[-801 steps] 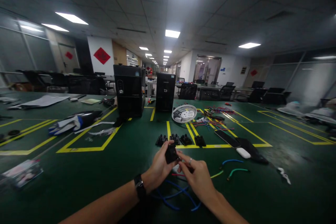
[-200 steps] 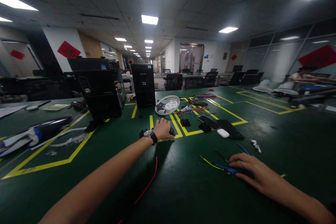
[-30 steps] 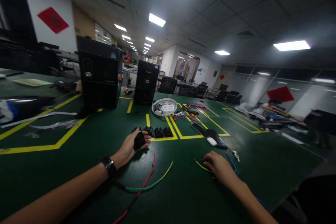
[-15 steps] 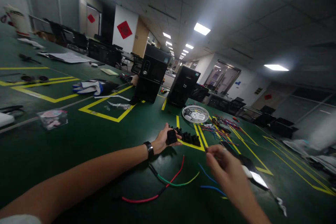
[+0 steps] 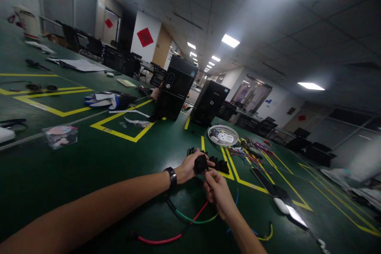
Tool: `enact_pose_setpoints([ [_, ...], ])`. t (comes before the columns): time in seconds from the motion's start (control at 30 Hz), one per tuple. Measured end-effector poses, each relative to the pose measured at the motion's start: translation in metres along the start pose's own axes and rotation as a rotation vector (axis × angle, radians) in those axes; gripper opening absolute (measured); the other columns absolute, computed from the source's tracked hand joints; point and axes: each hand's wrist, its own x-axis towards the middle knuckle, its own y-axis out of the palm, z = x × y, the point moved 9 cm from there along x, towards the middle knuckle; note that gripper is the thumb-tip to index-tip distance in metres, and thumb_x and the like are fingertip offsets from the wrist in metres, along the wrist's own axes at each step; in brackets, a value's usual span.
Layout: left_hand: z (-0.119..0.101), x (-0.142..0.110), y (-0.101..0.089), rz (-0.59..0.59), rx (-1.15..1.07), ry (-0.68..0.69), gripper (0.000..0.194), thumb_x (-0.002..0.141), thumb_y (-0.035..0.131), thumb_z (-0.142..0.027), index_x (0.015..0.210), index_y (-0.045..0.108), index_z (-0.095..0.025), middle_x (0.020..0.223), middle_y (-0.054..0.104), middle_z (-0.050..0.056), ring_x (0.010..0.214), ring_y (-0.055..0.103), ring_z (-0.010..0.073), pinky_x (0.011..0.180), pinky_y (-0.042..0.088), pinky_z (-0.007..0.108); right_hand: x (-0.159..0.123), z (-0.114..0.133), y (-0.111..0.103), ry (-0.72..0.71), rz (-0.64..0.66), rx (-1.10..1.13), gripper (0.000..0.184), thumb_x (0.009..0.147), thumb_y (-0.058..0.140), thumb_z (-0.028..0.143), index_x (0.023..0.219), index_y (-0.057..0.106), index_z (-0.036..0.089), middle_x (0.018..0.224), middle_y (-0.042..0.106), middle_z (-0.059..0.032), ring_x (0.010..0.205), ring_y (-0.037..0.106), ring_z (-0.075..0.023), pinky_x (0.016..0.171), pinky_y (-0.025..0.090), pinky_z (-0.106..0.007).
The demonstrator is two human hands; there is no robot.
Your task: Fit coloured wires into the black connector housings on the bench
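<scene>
My left hand (image 5: pixel 187 167), with a dark watch (image 5: pixel 172 177) on its wrist, holds a small black block (image 5: pixel 201 164) above the green table. The fingertips of my right hand (image 5: pixel 219 191) are pinched at the block's lower right side; what they grip is too small to name. Behind the block lies a row of black parts (image 5: pixel 220 165), partly covered by my left hand. Below my hands are a red wire (image 5: pixel 160 241), a green wire (image 5: pixel 190 219) and a blue wire (image 5: pixel 237 196). My right forearm hides part of the wires.
Two black computer towers (image 5: pixel 175 87) stand at the back. A white basket (image 5: pixel 223 145) and a spread of coloured wires (image 5: pixel 258 149) lie to the right. On the left are a blue and white glove (image 5: pixel 101 101) and a clear box (image 5: pixel 61 138). Yellow tape marks the table.
My right hand has moved left and forward, up to the block. My left hand has shifted slightly right and lower in the view, still holding the block.
</scene>
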Motion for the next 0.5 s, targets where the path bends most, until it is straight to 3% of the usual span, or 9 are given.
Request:
enact_pose_setpoints([
  [0.27, -0.006, -0.009, 0.015, 0.052, 0.018, 0.050, 0.025, 0.090, 0.053, -0.036, 0.088, 0.058, -0.011, 0.093, 0.073, 0.018, 0.090, 0.069, 0.0252, 0.093, 0.046, 0.041, 0.005, -0.010, -0.005, 0.002, -0.035, -0.025, 0.047, 0.073, 0.064, 0.062, 0.080, 0.038, 0.023, 0.046, 0.041, 0.0137, 0.029, 0.023, -0.0021, 0.028, 0.017, -0.013],
  [0.5, -0.011, -0.019, 0.026, 0.093, 0.185, 0.179, 0.029, 0.091, 0.050, -0.039, 0.091, 0.060, -0.012, 0.099, 0.071, 0.015, 0.096, 0.065, 0.0235, 0.090, 0.046, 0.036, -0.001, -0.011, -0.009, 0.051, -0.061, -0.013, 0.039, 0.074, 0.065, 0.053, 0.081, 0.041, 0.023, 0.046, 0.041, 0.0131, 0.031, 0.021, -0.0025, 0.030, 0.014, -0.015],
])
